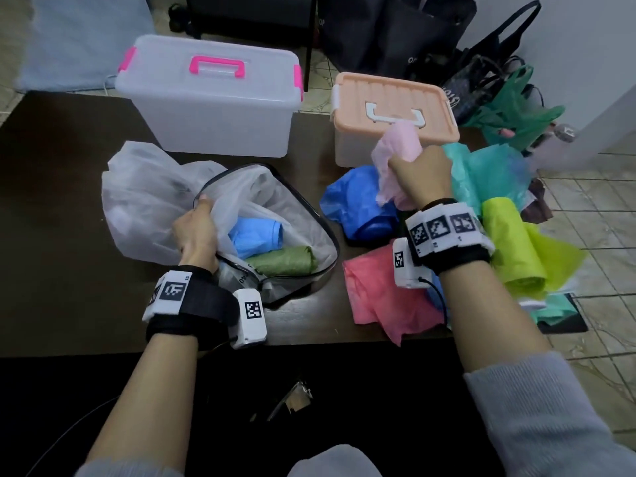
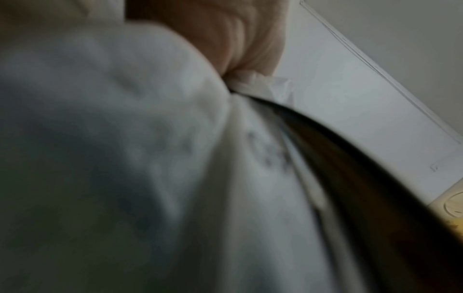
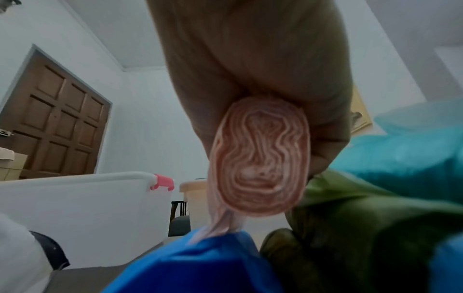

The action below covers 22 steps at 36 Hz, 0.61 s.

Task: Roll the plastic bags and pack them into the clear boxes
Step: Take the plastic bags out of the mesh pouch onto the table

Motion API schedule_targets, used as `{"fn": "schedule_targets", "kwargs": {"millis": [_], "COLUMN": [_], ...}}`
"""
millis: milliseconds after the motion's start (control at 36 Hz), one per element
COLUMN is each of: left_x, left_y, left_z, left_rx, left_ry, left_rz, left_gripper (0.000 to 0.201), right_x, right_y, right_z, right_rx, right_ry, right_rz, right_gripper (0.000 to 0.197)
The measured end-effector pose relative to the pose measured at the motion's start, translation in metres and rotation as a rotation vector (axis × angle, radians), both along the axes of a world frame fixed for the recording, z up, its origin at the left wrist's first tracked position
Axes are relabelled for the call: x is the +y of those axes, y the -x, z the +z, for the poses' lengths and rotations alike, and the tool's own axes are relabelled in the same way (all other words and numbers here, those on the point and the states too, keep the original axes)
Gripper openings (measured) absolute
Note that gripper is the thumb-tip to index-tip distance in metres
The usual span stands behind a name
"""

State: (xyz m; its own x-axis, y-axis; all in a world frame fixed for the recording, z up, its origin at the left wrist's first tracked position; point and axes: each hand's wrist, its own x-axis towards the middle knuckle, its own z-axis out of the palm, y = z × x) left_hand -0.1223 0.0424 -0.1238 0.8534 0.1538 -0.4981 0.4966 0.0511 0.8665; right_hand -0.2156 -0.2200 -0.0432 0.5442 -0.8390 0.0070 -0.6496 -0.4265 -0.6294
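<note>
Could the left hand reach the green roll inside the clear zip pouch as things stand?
Probably not straight away. The left hand grips the pouch rim together with a white bag, so it is occupied. The green roll itself lies uncovered beside a blue roll, close by under the open mouth.

Little is legible. The clear zippered pouch with black piping [image 1: 303, 266] bears small black print near its edge, seemingly "40". The black fabric bag behind the table [image 1: 406, 36] shows pale letters, partly "O".

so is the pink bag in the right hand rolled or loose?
Rolled: the pink bag shows a tight spiral end in the right hand, one tail hanging loose.
</note>
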Motion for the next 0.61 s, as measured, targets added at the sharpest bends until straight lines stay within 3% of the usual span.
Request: {"fn": "schedule_targets", "kwargs": {"millis": [222,361,444,611], "left_x": [-0.002,-0.002,-0.002,-0.002], "left_y": [0.003,0.003,0.003,0.003], "left_z": [0.002,0.002,0.002,0.002], "left_rx": [-0.016,-0.023,-0.020,-0.010], "left_ry": [-0.013,-0.025,-0.010,-0.003], "left_rz": [0.004,0.012,0.011,0.012], "left_gripper": [0.029,0.030,0.028,0.030], "right_x": [0.006,0.014,0.021,0.020], "right_y": [0.003,0.003,0.002,-0.003], "right_z": [-0.022,-0.027,-0.027,-0.036], "right_rx": [0.109,0.298,0.331,0.323], "right_ry": [0.089,0.228,0.300,0.381], "right_rz": [0.006,0.059,0.046,0.297], "right_gripper": [0.062,0.043,0.042,0.048]}}
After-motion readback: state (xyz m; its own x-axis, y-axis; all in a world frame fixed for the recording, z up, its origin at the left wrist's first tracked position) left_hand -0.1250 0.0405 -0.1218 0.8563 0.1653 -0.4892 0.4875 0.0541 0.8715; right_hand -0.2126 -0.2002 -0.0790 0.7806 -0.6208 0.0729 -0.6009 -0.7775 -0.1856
